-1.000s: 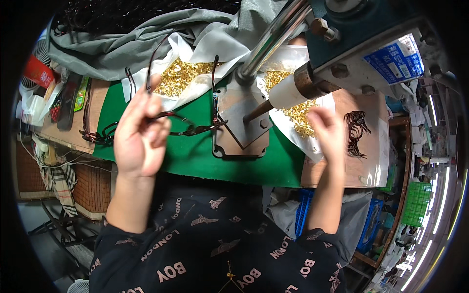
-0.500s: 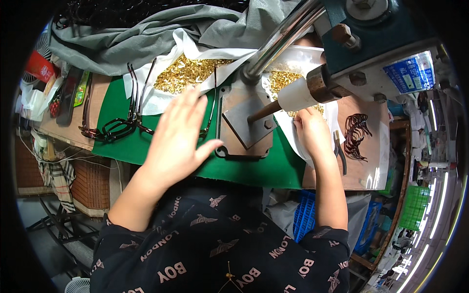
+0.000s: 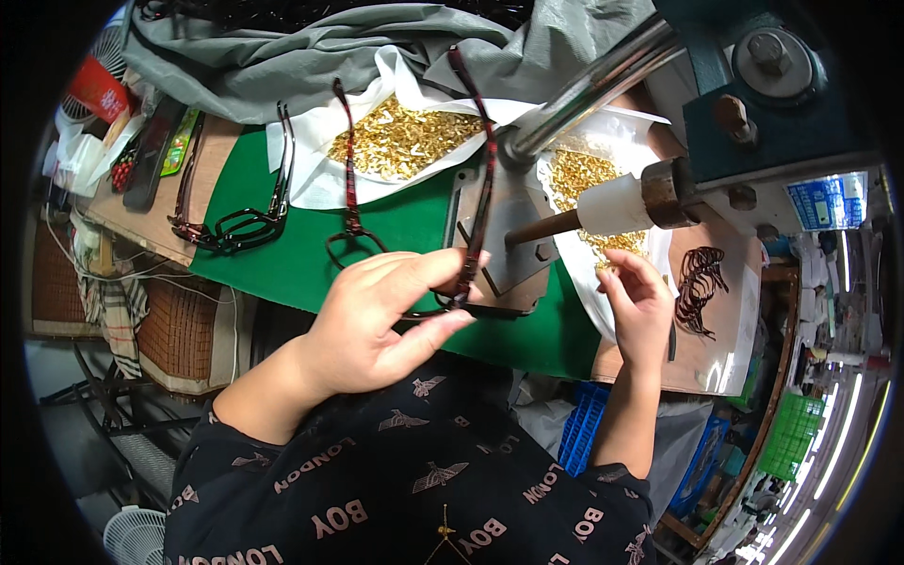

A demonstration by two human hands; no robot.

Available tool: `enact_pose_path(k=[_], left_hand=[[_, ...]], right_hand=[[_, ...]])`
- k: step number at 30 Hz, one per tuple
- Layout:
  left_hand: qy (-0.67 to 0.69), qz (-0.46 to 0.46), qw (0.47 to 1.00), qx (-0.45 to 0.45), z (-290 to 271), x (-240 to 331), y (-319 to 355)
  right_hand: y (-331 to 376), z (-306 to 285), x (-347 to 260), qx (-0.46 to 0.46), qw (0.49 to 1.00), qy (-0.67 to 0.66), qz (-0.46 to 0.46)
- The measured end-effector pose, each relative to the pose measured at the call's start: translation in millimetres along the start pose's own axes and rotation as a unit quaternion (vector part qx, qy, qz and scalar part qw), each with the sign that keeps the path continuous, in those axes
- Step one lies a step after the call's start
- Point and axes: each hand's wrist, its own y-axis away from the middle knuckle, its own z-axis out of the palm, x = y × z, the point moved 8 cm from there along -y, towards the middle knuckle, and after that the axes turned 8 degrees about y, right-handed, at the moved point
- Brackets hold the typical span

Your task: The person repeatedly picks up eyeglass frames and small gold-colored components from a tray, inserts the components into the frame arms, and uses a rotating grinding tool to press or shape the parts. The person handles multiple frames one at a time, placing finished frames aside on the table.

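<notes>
Left hand [image 3: 377,320] pinches dark red spectacle frame [image 3: 476,202] between thumb and fingers at hinge, above front edge of green mat [image 3: 273,254]; one temple points up toward far edge. Right hand [image 3: 640,306] fingers curled narrow on small gold part [image 3: 607,268] at white paper [image 3: 574,259] with gold pieces, near bench right edge. Black frames [image 3: 240,226] lie at mat left edge

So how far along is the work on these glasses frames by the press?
Done, it seems: one black glasses frame lies set aside on the green mat. In hand: the left hand holds a dark red glasses frame with its temples raised, while the right hand picks at the small gold metal parts on white paper. Left: the heap of dark temple pieces at right looks untouched.
</notes>
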Motion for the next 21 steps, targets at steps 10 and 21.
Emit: enact_pose_path(k=[10,21], left_hand=[[0.105,-0.053,0.993,-0.020,17,-1,0],[0.119,-0.088,0.987,-0.058,15,1,-1]], right_hand=[[30,67,-110,-0.224,0.954,-0.181,-0.086],[37,80,-115,-0.256,0.902,-0.324,-0.125]])
